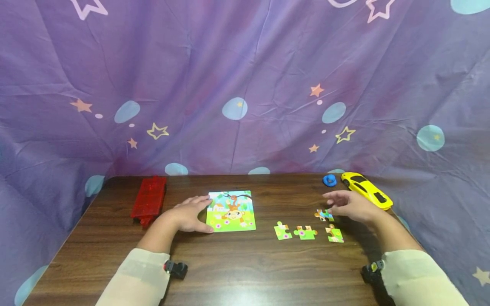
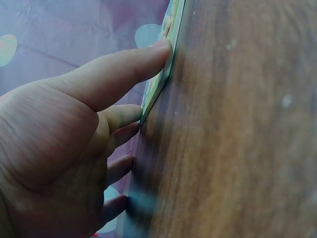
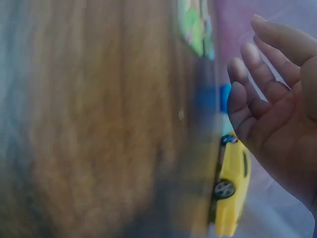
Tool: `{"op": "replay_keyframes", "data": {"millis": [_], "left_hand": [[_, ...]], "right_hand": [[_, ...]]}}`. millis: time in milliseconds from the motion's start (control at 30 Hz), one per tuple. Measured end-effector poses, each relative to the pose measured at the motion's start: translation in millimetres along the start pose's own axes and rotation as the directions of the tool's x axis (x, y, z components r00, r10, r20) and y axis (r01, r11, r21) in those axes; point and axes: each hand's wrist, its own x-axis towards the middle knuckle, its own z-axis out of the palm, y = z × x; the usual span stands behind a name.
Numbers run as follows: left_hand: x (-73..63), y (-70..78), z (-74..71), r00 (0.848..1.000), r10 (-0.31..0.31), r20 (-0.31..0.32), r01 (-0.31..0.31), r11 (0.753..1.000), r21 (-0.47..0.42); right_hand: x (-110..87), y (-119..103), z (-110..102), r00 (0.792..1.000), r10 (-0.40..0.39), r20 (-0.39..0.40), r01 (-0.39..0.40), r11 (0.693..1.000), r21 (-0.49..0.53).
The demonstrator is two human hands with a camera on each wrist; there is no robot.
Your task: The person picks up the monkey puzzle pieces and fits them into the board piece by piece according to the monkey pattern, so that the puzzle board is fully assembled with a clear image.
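You are resting your left hand (image 1: 190,215), fingers spread and fairly straight, against the left edge of the monkey picture board (image 1: 231,211), which is lying left of the loose puzzle pieces (image 1: 306,233). Your right hand (image 1: 351,206) is hovering by those pieces, loosely open and holding nothing, with the yellow car (image 1: 363,187) sitting on its far side, right of the blue toy (image 1: 329,180).

Table (image 1: 229,259): brown, with wood lines and a shiny spot in front.
Cloth (image 1: 199,76): purple, starry and spotty, hangs behind the table.
Red toy (image 1: 151,196): sits at the back left of the table.
Yellow car (image 1: 366,190): stands on its wheels at the back, on the right.
Blue toy (image 1: 329,181): little and round, just beside the car.
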Motion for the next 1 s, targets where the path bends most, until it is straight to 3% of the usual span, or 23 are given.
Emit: {"op": "replay_keyframes", "data": {"millis": [133, 367, 867, 1000], "left_hand": [[0.7, -1.8, 0.4, 1.000, 0.002, -0.005, -0.002, 1.000, 0.004], [0.7, -1.7, 1.5, 1.000, 0.008, -0.004, -0.008, 1.000, 0.007], [0.5, -3.7, 2.3, 1.000, 0.006, -0.010, -0.006, 1.000, -0.011], [0.9, -4.1, 1.9, 1.000, -0.001, -0.010, 0.001, 1.000, -0.013]], "right_hand": [[1.0, 12.5, -3.4, 0.999, -0.008, 0.037, 0.009, 1.000, -0.013], [2.6, 11.0, -3.3, 0.994, -0.014, 0.108, 0.025, 0.994, -0.103], [15.5, 0.3, 6.3, 0.996, 0.034, 0.077, -0.011, 0.960, -0.279], [18.7, -4.6, 11.3, 0.999, -0.010, 0.052, 0.027, 0.946, -0.323]]}}
